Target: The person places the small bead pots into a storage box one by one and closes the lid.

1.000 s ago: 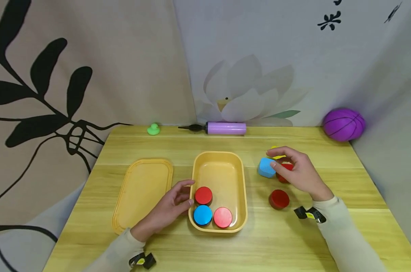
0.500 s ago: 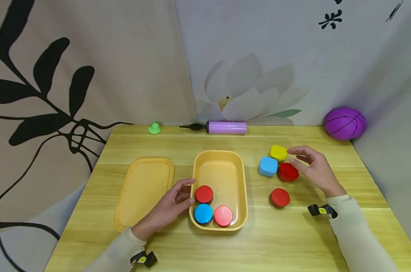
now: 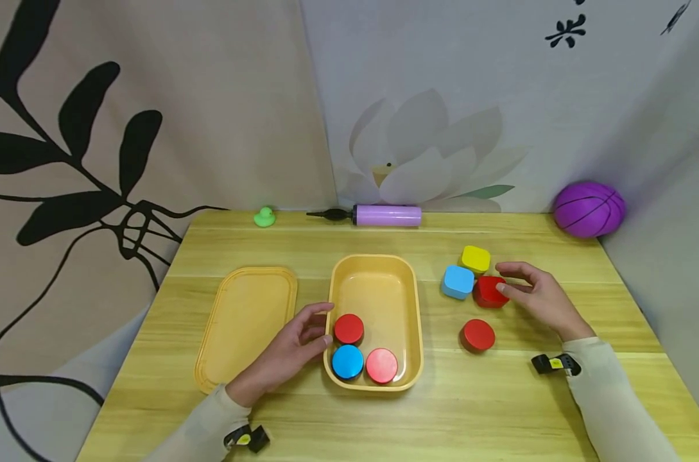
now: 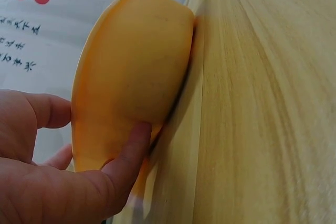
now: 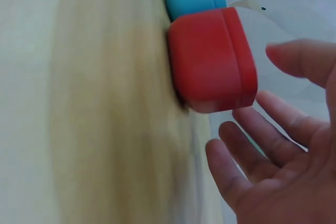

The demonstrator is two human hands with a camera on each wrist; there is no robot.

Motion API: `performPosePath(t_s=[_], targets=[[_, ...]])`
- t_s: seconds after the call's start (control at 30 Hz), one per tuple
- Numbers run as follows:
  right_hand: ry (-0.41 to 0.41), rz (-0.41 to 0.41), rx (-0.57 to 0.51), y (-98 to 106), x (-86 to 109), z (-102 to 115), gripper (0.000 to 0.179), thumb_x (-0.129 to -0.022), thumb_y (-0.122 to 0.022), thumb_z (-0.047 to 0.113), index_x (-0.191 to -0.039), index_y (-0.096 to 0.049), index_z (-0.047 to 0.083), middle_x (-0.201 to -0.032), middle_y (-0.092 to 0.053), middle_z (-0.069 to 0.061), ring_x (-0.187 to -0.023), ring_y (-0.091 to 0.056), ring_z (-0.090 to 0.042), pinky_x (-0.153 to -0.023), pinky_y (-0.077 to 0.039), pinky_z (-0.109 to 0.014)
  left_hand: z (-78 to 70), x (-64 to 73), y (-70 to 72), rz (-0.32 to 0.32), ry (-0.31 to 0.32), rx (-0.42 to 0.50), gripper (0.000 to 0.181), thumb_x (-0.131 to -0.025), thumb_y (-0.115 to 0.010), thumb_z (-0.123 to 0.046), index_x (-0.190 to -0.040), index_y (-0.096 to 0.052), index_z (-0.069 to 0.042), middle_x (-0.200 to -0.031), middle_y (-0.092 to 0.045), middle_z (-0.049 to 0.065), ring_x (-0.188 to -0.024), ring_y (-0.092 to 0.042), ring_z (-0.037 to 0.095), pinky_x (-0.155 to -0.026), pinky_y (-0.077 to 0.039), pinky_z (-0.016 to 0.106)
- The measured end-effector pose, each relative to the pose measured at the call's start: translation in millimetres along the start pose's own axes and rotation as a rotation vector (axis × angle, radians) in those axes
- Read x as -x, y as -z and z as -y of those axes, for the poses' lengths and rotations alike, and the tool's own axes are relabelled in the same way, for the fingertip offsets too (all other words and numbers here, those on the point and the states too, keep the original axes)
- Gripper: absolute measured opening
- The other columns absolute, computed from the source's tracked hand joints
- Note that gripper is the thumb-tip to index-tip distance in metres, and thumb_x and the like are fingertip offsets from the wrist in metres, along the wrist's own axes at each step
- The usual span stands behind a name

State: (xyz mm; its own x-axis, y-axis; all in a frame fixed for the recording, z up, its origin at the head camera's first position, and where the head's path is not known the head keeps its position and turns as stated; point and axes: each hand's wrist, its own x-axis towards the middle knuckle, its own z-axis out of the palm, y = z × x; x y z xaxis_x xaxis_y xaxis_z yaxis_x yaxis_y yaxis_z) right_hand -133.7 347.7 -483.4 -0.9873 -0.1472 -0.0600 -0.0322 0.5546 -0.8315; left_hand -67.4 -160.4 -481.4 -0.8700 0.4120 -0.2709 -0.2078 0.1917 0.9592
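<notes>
My left hand (image 3: 282, 356) rests against the left side of a yellow plastic box (image 3: 404, 276); in the left wrist view, its fingertips touch the outer wall and rim. Inside the box, at the near end, stand a red round lidded container (image 3: 348, 328), a blue round one (image 3: 347, 362) and a pink round one (image 3: 381, 366). My right hand (image 3: 545, 300) hovers beside a red squarish lidded container (image 3: 488, 292), fingers apart, holding nothing. Touching or close to that container are a light blue squarish one (image 3: 457, 282) and a yellow one (image 3: 475, 258).
Another red round container (image 3: 477, 335) stands right of the box. The yellow lid (image 3: 248, 321) lies flat at left. Along the back edge are a green toy duck (image 3: 264, 217), a purple hand pump (image 3: 386, 215) and a purple ball (image 3: 588, 210).
My right hand has drawn back rightward from above the yellow and red squarish containers and come lower beside the red one. My left hand stays at the box.
</notes>
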Motion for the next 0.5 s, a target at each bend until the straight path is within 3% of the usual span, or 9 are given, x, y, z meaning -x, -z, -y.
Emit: performPosePath(t_s=[0.2,0.4,0.5], targets=[[-0.035,0.083,-0.001,-1.2,2.0,-9.6,0.061,-0.102,-0.072,0.033,-0.153,-0.05,0.007,-0.156,-0.053,-0.018,-0.131,-0.061,-0.028,-0.094,-0.047,-0.006,0.6,0.5,-0.1,0.004,0.005,0.006,0.06,-0.106,-0.064,-0.016,-0.161,-0.038,-0.021,-0.149,-0.049,0.019,-0.137,-0.056,0.035,-0.096,-0.06,0.04],[-0.013,0.137,-0.021,-0.2,3.5,-10.4,0.067,-0.099,-0.077,0.03,-0.155,-0.048,0.008,-0.154,-0.054,-0.016,-0.126,-0.063,-0.017,-0.095,-0.05,-0.009,0.9,0.1,-0.1,0.002,-0.002,0.005,0.06,-0.106,-0.065,-0.018,-0.16,-0.039,-0.021,-0.15,-0.049,0.018,-0.137,-0.056,0.035,-0.096,-0.061,0.038],[0.005,0.154,-0.017,-0.2,3.8,-9.2,0.068,-0.098,-0.079,0.028,-0.155,-0.048,0.007,-0.153,-0.056,-0.017,-0.129,-0.062,-0.025,-0.096,-0.049,-0.009,0.8,0.0,-0.2,0.003,-0.005,0.006,0.06,-0.106,-0.065,-0.018,-0.16,-0.039,-0.021,-0.15,-0.049,0.018,-0.137,-0.056,0.035,-0.095,-0.061,0.037]])
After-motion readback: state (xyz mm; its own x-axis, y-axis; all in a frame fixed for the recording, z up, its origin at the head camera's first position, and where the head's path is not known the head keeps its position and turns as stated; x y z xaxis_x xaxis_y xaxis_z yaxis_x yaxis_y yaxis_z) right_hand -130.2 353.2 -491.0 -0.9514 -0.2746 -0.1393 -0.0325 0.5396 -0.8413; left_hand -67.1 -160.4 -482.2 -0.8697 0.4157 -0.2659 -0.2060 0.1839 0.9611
